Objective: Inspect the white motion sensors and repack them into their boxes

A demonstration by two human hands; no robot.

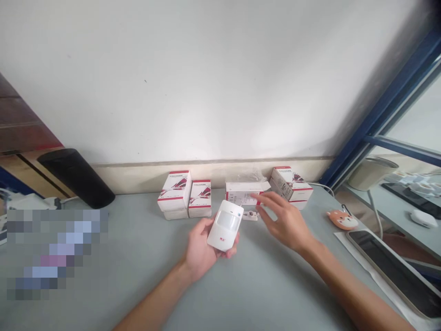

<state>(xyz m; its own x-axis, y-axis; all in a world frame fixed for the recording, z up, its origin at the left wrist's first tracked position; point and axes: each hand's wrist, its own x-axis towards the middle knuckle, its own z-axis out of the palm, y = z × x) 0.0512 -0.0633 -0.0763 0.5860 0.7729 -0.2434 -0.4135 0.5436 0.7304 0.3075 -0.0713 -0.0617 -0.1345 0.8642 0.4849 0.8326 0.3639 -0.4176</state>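
Observation:
A white motion sensor (225,226) with a rounded, frosted lens window rests in my left hand (201,250), whose fingers wrap round its lower part. A short, thin antenna sticks up from its top right corner. My right hand (284,220) hovers to the right of the sensor, its fingers apart and pointing left, with nothing seen in them. Just behind the sensor is a white and red carton (237,187) with a flap raised. A small printed piece (250,215) lies in front of that carton, partly hidden by the sensor.
Red and white boxes (175,187) stand at the back left, with more boxes (292,184) at the back right. Clear plastic wrap (250,175) lies by the wall. A black cylinder (77,177) leans at left. At right are an orange animal-faced pouch (342,219) and a phone (392,271).

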